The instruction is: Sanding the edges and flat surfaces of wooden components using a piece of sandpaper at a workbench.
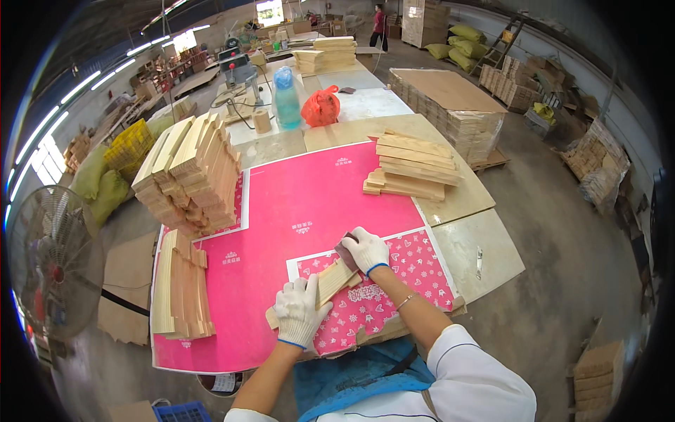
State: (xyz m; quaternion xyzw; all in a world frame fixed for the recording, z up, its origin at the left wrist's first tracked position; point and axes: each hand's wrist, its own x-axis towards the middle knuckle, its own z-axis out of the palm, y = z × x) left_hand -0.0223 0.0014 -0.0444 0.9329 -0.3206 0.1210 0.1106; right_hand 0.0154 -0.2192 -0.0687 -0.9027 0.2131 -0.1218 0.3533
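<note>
A pale wooden slat (330, 283) lies slanted on the pink-covered table (281, 204), with another piece partly showing beneath it. My left hand (298, 309), in a white knitted glove, is closed over the slat's near left end. At its far right end my right hand (367, 250), gloved the same way, presses a brown sheet of sandpaper (346, 254) against the wood. To the left stand a tall stack of slats (193, 169) and a lower row of slats (181, 285). A looser pile of slats (415, 165) lies at the far right of the pink sheet.
Behind the pink sheet are a blue bottle (286, 98), a red plastic bag (321, 107) and a roll of tape (261, 121). A cutter knife (479, 263) lies on the right board. A floor fan (55, 260) stands left; a wrapped pallet stack (450, 112) stands beyond, right.
</note>
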